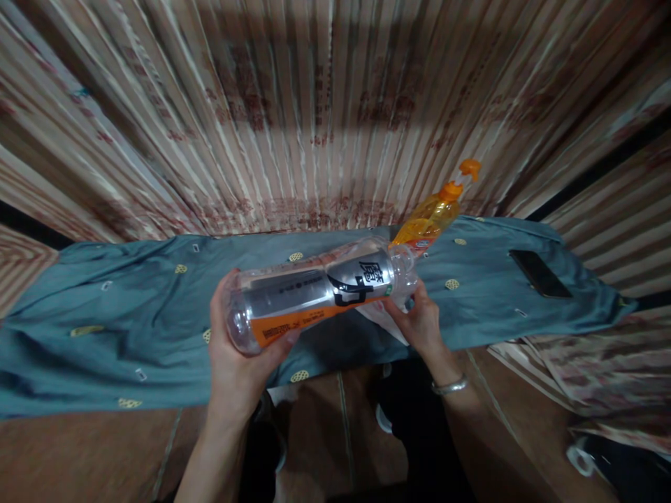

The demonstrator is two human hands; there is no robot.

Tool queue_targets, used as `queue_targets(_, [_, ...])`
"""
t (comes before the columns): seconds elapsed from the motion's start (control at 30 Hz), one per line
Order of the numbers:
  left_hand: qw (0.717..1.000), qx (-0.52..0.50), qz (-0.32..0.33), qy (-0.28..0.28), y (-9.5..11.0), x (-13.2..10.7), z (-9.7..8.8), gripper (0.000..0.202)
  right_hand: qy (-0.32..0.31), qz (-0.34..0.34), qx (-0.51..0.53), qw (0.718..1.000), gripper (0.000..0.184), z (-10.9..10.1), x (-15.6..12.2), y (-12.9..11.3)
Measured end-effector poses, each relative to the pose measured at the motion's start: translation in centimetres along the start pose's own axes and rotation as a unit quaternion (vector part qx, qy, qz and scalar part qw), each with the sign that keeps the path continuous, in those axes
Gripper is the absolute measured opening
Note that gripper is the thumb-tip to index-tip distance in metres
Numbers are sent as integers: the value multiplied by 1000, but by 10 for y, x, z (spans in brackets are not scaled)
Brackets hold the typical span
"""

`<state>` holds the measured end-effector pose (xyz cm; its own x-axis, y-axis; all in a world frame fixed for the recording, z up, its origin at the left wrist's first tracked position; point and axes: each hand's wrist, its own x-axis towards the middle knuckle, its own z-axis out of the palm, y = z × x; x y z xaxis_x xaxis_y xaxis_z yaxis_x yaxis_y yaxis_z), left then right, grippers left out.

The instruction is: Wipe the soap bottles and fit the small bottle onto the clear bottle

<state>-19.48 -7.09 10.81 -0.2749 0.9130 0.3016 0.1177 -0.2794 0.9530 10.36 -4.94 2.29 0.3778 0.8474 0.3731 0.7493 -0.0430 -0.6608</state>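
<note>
A large clear plastic bottle (314, 290) with a silver, black and orange label lies tilted across the view, its neck end to the right. Wrapped around its base end is my left hand (241, 349), the thumb along the orange label. My right hand (419, 318) is closed at the neck end; its fingertips are partly hidden behind the clear plastic. Just under the neck, a white piece of cloth or tissue (385, 320) shows beside my right hand. Behind the neck stands a pump bottle of yellow liquid (427, 220) with an orange top.
A narrow surface covered in teal cloth (141, 300) with yellow prints runs across the view. A dark phone (539, 272) lies on it at the right. Patterned curtains (314, 126) hang behind. Below is a brown tiled floor (325, 433).
</note>
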Motion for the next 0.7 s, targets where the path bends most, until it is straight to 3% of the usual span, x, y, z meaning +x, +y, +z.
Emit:
queue_targets(0.3, [1000,23,3,0,2,2,-1,105,11,-27,-1,1000,65,2,0,3])
queue_targets(0.7, [1000,4,-6,-2,1,2,0,104,27,-15,-5,1000,73,3,-1,4])
